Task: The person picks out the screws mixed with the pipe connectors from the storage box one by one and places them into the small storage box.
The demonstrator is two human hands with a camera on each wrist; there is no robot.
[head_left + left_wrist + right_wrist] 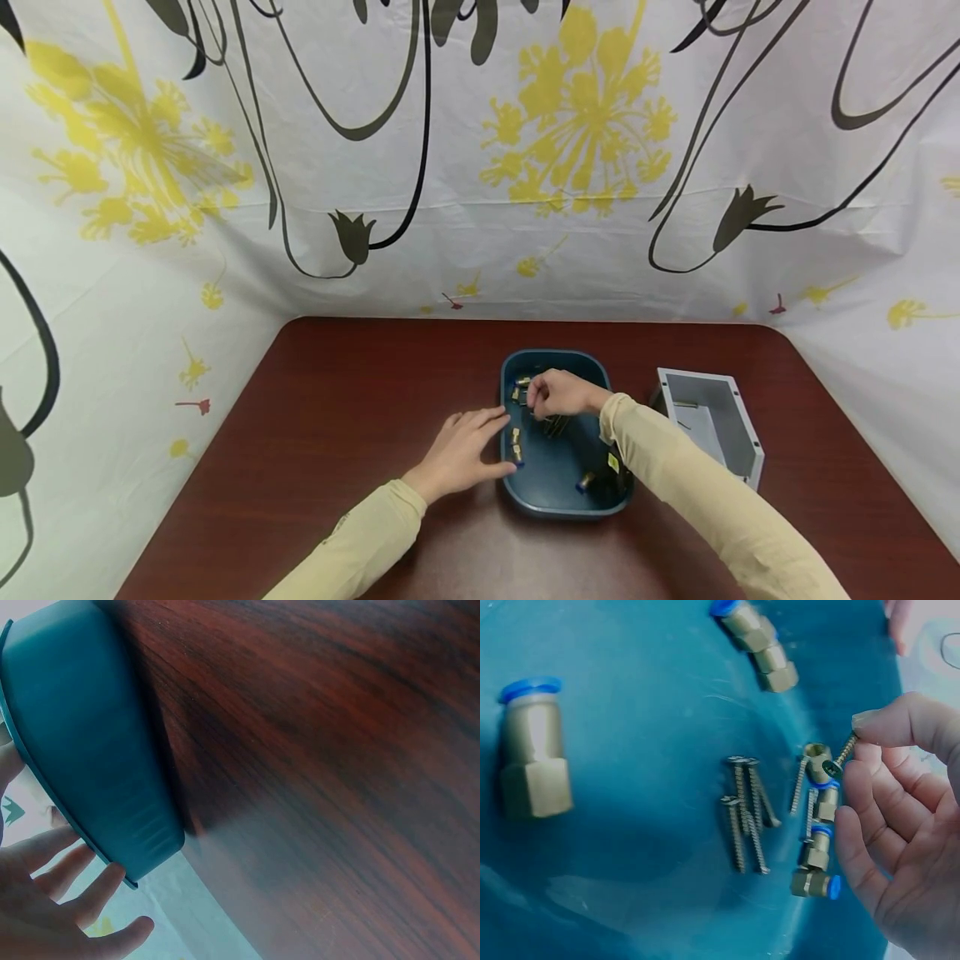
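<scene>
My right hand (pixel 562 392) is over the far part of a blue plastic basin (pixel 558 487). Its thumb and fingertips pinch a single screw (pixel 844 754), head pointing down. Beneath it on the basin floor lies a small bunch of screws (pixel 746 814). Beside that bunch, brass push-in fittings (pixel 817 855) with blue collars line the basin's side, with loose screws among them. Spread over the left rim, the fingers of my left hand (pixel 463 450) are extended and touch the basin's edge; in the left wrist view, its fingertips (pixel 112 871) sit right at the rim.
A grey open box (pixel 707 433) stands right of the basin, with a few thin screws inside; my right sleeve partly covers it. Another brass fitting (pixel 536 757) lies elsewhere in the basin. The brown table (pixel 375 375) ends at a patterned cloth behind.
</scene>
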